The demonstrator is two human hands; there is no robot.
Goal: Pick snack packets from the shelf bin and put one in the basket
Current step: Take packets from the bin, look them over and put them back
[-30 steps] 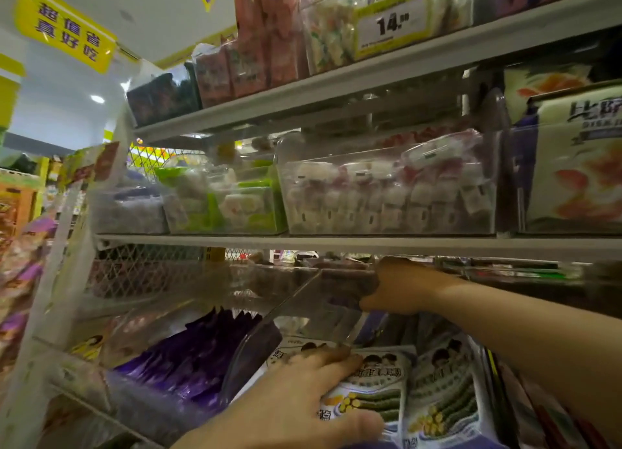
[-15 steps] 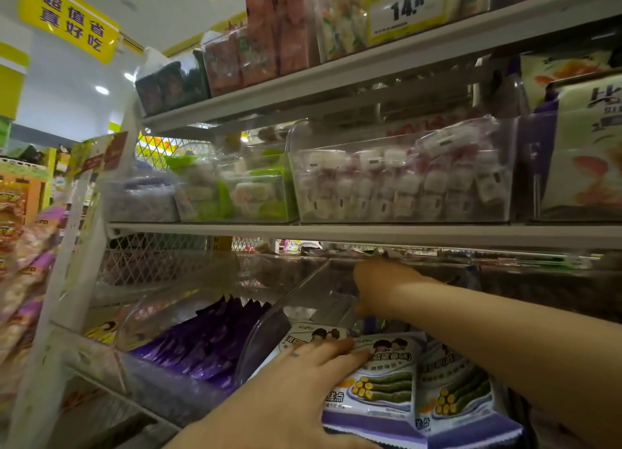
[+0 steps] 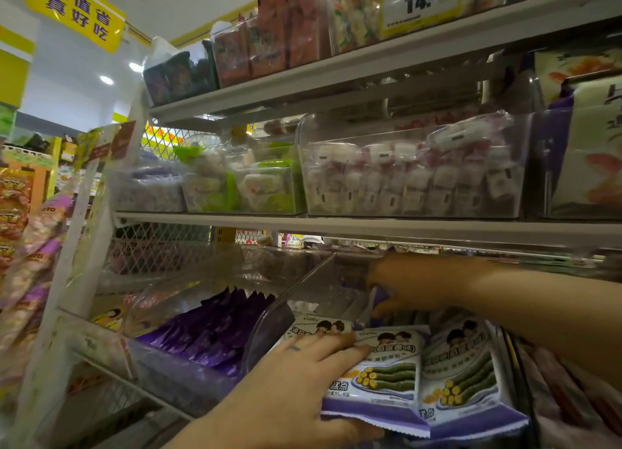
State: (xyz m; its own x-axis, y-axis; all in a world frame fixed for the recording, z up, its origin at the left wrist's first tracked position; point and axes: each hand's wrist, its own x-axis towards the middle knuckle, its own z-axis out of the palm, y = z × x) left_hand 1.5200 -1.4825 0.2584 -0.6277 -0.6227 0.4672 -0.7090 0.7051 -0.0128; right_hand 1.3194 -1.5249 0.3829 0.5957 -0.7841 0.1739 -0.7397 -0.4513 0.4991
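Front packet (image 3: pixel 387 374) sits in the bin (image 3: pixel 269 331) at six o'clock, my left grip (image 3: pixel 296 381) curled round it; right grip (image 3: pixel 414 287), three o'clock, pinches a back packet (image 3: pixel 382 295). Picking step: next, lift one clear for the unseen basket.

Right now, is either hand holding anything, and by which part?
The left hand grips the front snack packet by its left edge; the right hand reaches deeper into the bin, hold unclear.

"14.99" price tag (image 3: pixel 422 6); "超值省真好吃" yellow sign (image 3: pixel 76 13)
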